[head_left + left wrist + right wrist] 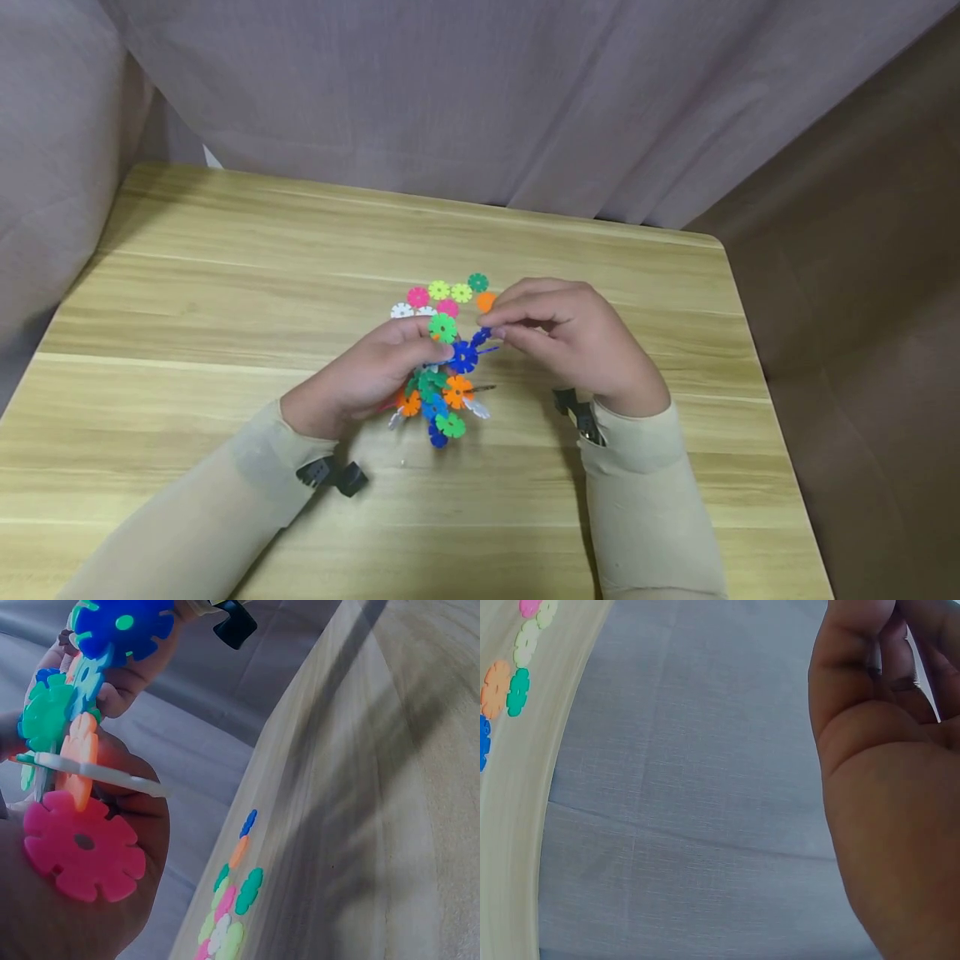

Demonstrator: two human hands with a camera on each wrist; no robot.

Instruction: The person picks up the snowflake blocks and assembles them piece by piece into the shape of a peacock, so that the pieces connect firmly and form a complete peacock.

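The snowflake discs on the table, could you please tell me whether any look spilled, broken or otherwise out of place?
Nothing stands out. The loose discs lie flat in a tidy group on the wooden table, none visibly broken. The left hand grips the joined cluster, and the right hand pinches a blue disc at its top.

Head view set high, facing down over whole tabletop (225,333). Wrist views held close, tilted along tabletop edge toward curtain (705,787); loose discs (442,296) shared by all.
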